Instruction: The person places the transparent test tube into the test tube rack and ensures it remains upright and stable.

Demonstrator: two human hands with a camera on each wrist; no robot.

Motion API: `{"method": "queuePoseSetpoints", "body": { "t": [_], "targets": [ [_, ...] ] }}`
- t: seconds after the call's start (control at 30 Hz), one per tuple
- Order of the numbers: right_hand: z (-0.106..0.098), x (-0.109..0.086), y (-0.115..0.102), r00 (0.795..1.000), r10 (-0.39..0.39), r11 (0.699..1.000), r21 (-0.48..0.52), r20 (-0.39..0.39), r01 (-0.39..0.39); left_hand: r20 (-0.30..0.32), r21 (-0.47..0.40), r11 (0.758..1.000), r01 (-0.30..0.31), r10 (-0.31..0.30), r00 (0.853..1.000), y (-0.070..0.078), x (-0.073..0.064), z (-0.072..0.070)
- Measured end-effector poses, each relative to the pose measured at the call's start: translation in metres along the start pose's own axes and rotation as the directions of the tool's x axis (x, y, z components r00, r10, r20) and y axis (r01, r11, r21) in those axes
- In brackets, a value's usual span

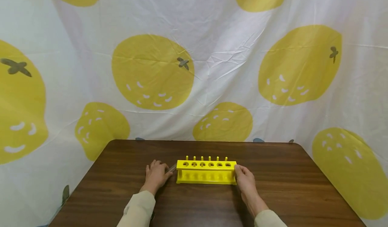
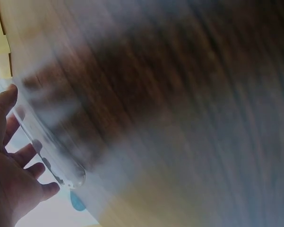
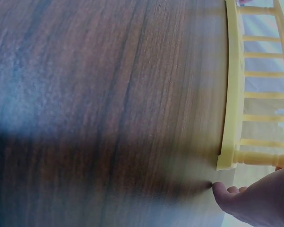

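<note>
Left of centre in the head view, my left hand (image 1: 156, 175) is at a clear test tube (image 1: 172, 168), thumb on the near side and fingers on the far side. The left wrist view has the transparent test tube (image 2: 54, 149) low over the tabletop, its rounded end beyond the spread fingers of the left hand (image 2: 14, 165). A yellow test tube rack (image 1: 206, 180) stands upright at the middle of the table. Its right end is held at the top plate by my right hand (image 1: 246, 180). In the right wrist view, part of the right hand (image 3: 255, 196) hangs beside the rack (image 3: 234, 94).
A dark brown wooden table (image 1: 282, 186) extends around the rack. Behind it hangs a white curtain (image 1: 218, 62) printed with yellow lemons. Along the rack's back, several yellow pegs (image 1: 209, 158) point up, and a row of round holes runs through its top.
</note>
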State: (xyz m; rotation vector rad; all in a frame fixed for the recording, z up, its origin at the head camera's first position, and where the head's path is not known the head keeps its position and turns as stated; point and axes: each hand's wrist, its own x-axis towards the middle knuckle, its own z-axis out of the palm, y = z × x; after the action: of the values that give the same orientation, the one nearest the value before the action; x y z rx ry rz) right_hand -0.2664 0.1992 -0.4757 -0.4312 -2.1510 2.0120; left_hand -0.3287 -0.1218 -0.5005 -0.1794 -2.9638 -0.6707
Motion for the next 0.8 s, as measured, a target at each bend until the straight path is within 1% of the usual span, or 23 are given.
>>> {"method": "queuePoseSetpoints", "body": {
  "t": [0.13, 0.33, 0.57, 0.67, 0.8],
  "targets": [
    [0.0008, -0.0002, -0.0006, 1.0, -0.003, 1.0, 0.002, 0.001, 0.003, 0.0, 0.015, 1.0, -0.003, 0.003, 1.0, 0.0001, -0.0004, 0.0006],
    [0.001, 0.0002, -0.001, 1.0, 0.01, 1.0, 0.01, 0.008, -0.01, -0.025, 0.053, 0.998, -0.017, 0.019, 1.0, 0.0029, -0.0012, -0.0019],
    [0.0003, 0.001, 0.0005, 1.0, 0.006, 1.0, 0.002, 0.003, -0.006, -0.034, 0.068, 0.998, -0.014, 0.016, 0.999, 0.0034, 0.001, -0.0053],
    [0.0001, 0.0007, 0.0001, 1.0, 0.006, 1.0, 0.001, 0.007, -0.006, -0.048, 0.065, 0.998, -0.016, 0.019, 0.999, 0.0015, 0.0027, -0.0065],
    [0.0, 0.0, -0.0011, 1.0, 0.002, 1.0, -0.003, 0.009, -0.002, -0.093, 0.035, 0.999, -0.031, 0.034, 0.995, -0.0013, 0.0039, -0.0088]
  ]
}}
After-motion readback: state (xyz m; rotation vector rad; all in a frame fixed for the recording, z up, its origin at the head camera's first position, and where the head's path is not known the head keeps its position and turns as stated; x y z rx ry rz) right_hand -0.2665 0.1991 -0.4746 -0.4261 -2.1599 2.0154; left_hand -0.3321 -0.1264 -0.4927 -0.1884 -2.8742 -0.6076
